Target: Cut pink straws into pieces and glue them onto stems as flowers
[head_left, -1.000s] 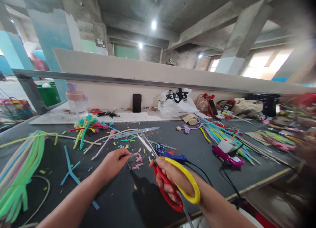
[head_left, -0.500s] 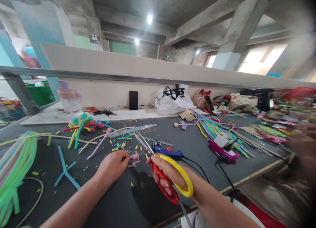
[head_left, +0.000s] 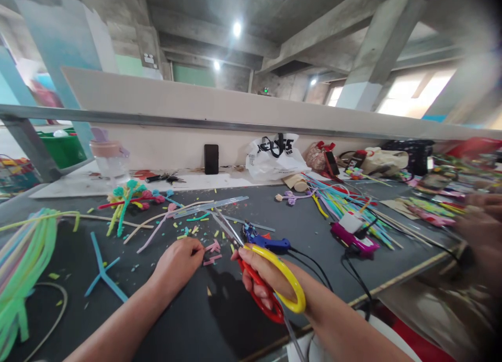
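Observation:
My right hand [head_left: 261, 278] grips a pair of scissors [head_left: 298, 294] with one red and one yellow handle loop. The steel blades stand slightly apart, pointing away from me over the table. My left hand [head_left: 182, 260] rests on the dark tabletop with thumb and fingers pinched together; whatever they may hold is hidden. Just right of its fingertips lie short pink pipe-cleaner pieces [head_left: 212, 259]. Beyond the right hand sits a blue glue gun [head_left: 269, 244], partly behind the scissors. Clear glue sticks [head_left: 214, 206] lie past the blades.
Bundled fuzzy stems [head_left: 35, 252] and a crossed blue stem [head_left: 102, 273] lie left. Finished fuzzy flowers [head_left: 127, 197] stand behind. A magenta device [head_left: 355, 240] with cables is right. A phone [head_left: 211, 159] leans at the back, beside a white bag [head_left: 274, 160]. A co-worker's blurred hand [head_left: 476, 221] shows far right.
Almost nothing differs. The view has shifted very slightly; both hands and the scissors keep their places over the table.

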`<state>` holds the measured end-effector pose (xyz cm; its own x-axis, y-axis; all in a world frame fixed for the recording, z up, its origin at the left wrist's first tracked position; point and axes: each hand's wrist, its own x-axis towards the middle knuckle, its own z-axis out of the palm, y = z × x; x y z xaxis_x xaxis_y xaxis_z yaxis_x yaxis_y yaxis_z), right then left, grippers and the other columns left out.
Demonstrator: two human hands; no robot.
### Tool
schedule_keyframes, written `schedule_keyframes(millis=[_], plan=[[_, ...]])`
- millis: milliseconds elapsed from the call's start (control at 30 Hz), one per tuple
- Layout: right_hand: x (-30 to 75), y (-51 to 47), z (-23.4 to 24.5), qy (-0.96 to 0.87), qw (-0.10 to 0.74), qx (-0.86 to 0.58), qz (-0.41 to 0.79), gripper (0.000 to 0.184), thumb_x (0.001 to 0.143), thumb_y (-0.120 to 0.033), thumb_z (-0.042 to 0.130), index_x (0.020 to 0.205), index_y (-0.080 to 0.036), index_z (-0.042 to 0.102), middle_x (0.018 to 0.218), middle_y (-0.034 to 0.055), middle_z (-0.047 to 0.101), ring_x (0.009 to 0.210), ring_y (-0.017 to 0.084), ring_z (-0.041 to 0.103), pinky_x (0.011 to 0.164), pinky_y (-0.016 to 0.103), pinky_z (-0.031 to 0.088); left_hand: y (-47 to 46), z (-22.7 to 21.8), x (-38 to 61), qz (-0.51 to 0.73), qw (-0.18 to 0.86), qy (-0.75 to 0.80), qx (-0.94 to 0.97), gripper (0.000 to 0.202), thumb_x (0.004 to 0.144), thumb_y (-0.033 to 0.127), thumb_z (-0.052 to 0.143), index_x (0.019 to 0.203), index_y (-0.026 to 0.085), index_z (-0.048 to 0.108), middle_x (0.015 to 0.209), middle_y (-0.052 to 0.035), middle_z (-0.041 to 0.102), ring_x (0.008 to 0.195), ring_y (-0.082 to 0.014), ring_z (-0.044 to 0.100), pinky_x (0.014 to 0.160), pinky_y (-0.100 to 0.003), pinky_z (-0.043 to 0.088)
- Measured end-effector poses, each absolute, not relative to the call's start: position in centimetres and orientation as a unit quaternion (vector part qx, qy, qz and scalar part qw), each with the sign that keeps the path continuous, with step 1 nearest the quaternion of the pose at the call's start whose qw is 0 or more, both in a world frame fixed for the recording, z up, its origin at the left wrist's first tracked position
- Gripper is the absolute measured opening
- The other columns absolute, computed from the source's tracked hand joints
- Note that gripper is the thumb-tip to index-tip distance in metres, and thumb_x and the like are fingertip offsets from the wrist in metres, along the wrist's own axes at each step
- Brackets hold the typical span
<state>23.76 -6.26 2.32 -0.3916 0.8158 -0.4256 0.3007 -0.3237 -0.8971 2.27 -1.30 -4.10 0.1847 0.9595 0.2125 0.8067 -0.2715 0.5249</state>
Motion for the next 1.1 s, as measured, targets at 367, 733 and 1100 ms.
schedule_keyframes(millis=[367,733,1100], plan=[[23.9,-6.2,1.9,-0.557,0.206,-0.51,0.623,0.038,0.087,-0.054,0.031,0.104,-0.023,0.044,0.048,-0.0092,0.044,0.029,0.005,0.038,0.031,0.015,0.034,-1.1,-3.8,2.0,0.261,0.167,0.6,0.738,0.021,0.073,0.023,0.045,0.06,0.02,0.061,0.067,-0.0005,0.063,0.067,-0.0144,0.055,0.06,-0.022,0.033],[24.1,-6.6,1.3,-0.549,0.185,-0.522,0.626,0.044,0.084,-0.061,0.03,0.093,-0.021,0.047,0.048,-0.0084,0.043,0.029,0.005,0.039,0.031,0.015,0.037,-1.2,-1.9,1.5,0.455,0.461,0.553,0.525,0.031,0.063,0.046,0.062,0.066,0.016,0.062,0.051,0.0034,0.055,0.046,-0.0104,0.044,0.047,-0.021,0.032],[22.3,-8.0,2.3,-0.673,0.153,-0.544,0.477,0.045,0.084,-0.062,0.03,0.101,-0.023,0.045,0.059,-0.0064,0.048,0.03,0.003,0.036,0.029,0.012,0.028,-1.9,-1.7,2.2,0.53,0.507,0.472,0.489,0.028,0.067,0.041,0.064,0.07,0.013,0.061,0.053,0.0071,0.041,0.045,-0.0044,0.026,0.043,-0.018,0.018]])
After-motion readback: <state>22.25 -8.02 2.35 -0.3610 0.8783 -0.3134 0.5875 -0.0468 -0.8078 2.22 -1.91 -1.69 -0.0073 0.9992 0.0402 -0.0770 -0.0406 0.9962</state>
